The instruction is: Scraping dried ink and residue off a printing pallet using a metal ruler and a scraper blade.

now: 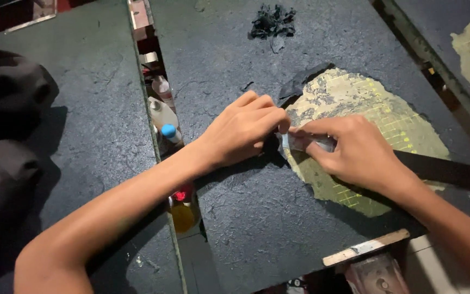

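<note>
So both hands are meeting right in the middle of the dark rough-coated table [257,218], at the edge where the black layer is peeling away from a yellowish-green gridded mat [354,103] underneath. The right hand [354,152] is pinching a small pale, shiny strip [305,142] between thumb and fingers, closed tight on it. The strip is lying roughly left to right, its long axis running along the table toward the left hand, though most of it is hiding under the fingers, so I can't tell its exact shape. The left hand [246,130] is sitting curled, fingers bunched narrow, fingertips touching the strip's near end and pressing on the black edge.

The black coating is looking crusty and cracked, with a ragged torn border around the exposed patch. A little pile of black scraps [272,23] is lying well apart at the far end. A narrow gap [164,125] is running between this table and the next slab, with plastic bottles [163,111] showing down in it. A dark cloth [6,109] is bunching up far left, and a wooden strip [365,247] is lining the near edge. Plenty of open surface is lying above and below the hands.
</note>
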